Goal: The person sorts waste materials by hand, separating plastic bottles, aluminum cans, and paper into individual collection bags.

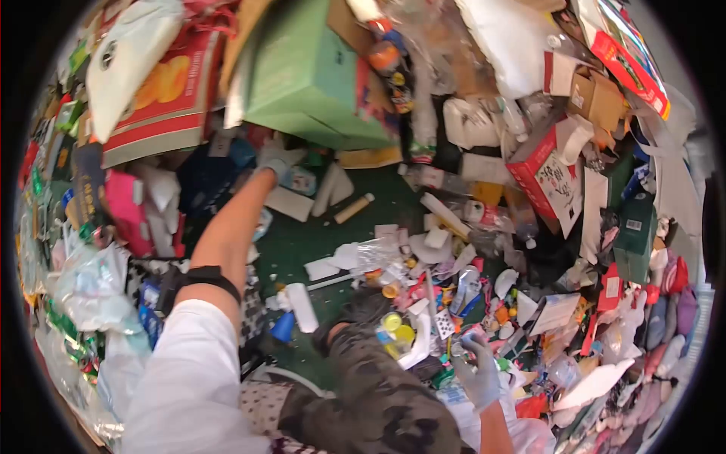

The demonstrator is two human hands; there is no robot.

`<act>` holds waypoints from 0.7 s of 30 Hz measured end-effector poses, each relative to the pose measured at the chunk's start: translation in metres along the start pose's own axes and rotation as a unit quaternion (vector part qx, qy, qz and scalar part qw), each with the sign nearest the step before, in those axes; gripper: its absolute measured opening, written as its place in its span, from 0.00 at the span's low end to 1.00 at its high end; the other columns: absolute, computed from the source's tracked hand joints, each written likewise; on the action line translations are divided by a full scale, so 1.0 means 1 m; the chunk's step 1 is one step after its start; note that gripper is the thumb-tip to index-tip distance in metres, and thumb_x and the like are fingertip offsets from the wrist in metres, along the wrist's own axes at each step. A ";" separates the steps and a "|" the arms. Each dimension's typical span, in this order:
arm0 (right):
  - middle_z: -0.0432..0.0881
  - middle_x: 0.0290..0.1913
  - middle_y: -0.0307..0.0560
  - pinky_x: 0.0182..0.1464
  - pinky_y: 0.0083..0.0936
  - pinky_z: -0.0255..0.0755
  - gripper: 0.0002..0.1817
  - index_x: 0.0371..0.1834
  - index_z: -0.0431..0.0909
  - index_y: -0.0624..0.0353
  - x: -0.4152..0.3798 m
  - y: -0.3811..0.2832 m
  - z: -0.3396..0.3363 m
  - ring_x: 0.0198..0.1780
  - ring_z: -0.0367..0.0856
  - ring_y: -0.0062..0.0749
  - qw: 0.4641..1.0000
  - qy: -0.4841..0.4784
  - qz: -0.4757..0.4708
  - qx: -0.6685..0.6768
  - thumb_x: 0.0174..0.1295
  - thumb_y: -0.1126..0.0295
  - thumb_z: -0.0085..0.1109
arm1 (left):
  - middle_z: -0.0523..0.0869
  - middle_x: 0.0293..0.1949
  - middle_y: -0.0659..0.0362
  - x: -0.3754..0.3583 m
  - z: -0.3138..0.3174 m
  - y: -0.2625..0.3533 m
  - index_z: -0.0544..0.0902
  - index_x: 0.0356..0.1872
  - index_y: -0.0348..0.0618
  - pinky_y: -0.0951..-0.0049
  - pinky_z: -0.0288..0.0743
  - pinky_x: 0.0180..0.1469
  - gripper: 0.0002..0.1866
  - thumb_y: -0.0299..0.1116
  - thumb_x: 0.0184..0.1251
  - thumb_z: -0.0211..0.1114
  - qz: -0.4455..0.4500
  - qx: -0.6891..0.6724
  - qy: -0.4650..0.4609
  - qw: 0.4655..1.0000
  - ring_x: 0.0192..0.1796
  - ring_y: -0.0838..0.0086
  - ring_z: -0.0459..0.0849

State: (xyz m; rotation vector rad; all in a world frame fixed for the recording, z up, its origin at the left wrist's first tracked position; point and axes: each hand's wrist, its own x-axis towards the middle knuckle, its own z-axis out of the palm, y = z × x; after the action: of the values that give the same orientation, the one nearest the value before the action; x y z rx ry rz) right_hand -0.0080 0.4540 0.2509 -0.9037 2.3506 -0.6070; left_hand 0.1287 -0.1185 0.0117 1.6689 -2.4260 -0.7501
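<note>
Green box [310,76] tilted — left hand [276,160] beneath

A waste-sorting site: heaped cartons [318,76], bottles [484,216], plastic scraps [423,303] everywhere.

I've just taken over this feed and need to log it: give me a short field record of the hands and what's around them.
setting: green belt heaped with mixed waste
left hand: left hand, gloved, arm stretched out, touching the green cardboard box; grip not clear
right hand: right hand, gloved, low over small plastic scraps; hold unclear
near right hand: yellow bottle caps
other: red carton at right, red-and-white box at left
</note>
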 end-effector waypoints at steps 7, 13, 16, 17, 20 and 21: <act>0.63 0.60 0.59 0.60 0.39 0.61 0.26 0.54 0.66 0.51 0.218 0.082 0.006 0.60 0.63 0.54 0.976 0.019 -0.135 -0.168 0.49 0.66 0.60 | 0.70 0.54 0.45 -0.058 0.024 0.071 0.64 0.59 0.44 0.62 0.65 0.59 0.37 0.37 0.43 0.69 -0.016 -0.059 0.131 0.990 0.57 0.52 0.69; 0.60 0.65 0.55 0.63 0.39 0.58 0.36 0.63 0.60 0.55 0.397 0.043 0.033 0.64 0.61 0.48 0.940 0.065 -0.159 -0.294 0.45 0.67 0.59 | 0.71 0.53 0.45 -0.166 0.072 0.091 0.69 0.54 0.41 0.63 0.65 0.59 0.34 0.40 0.42 0.70 0.150 -0.153 -0.024 0.976 0.57 0.54 0.70; 0.62 0.64 0.53 0.62 0.40 0.58 0.37 0.63 0.61 0.54 0.404 0.035 0.056 0.63 0.63 0.44 0.924 -0.006 -0.125 -0.362 0.44 0.66 0.60 | 0.67 0.58 0.44 -0.188 0.059 0.140 0.70 0.55 0.47 0.62 0.62 0.62 0.39 0.51 0.38 0.73 0.223 -0.074 -0.251 0.939 0.61 0.52 0.67; 0.64 0.63 0.53 0.61 0.40 0.59 0.36 0.62 0.62 0.53 0.398 0.028 0.065 0.63 0.64 0.42 0.908 -0.079 -0.079 -0.403 0.44 0.64 0.60 | 0.65 0.60 0.44 -0.185 0.060 0.152 0.72 0.55 0.52 0.61 0.61 0.63 0.40 0.57 0.36 0.71 0.262 0.010 -0.236 0.936 0.63 0.51 0.65; 0.71 0.55 0.49 0.55 0.39 0.63 0.32 0.54 0.69 0.53 0.352 0.032 0.095 0.58 0.68 0.42 0.899 -0.146 -0.043 -0.411 0.45 0.53 0.62 | 0.68 0.58 0.45 -0.140 0.076 0.199 0.73 0.52 0.44 0.61 0.61 0.62 0.35 0.55 0.44 0.68 0.263 -0.109 -0.129 0.950 0.62 0.52 0.66; 0.72 0.52 0.50 0.53 0.37 0.66 0.33 0.50 0.69 0.53 0.331 0.037 0.102 0.55 0.70 0.43 0.930 -0.105 -0.032 -0.350 0.39 0.52 0.64 | 0.70 0.55 0.44 -0.123 0.076 0.229 0.74 0.51 0.43 0.60 0.64 0.59 0.33 0.52 0.44 0.68 0.234 -0.128 -0.098 0.959 0.59 0.52 0.69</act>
State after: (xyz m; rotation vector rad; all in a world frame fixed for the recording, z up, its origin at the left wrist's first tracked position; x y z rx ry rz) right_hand -0.1686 0.2230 0.0463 -1.2711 2.3561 0.3381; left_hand -0.0444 0.0809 0.0709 0.9112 -2.5616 -1.1245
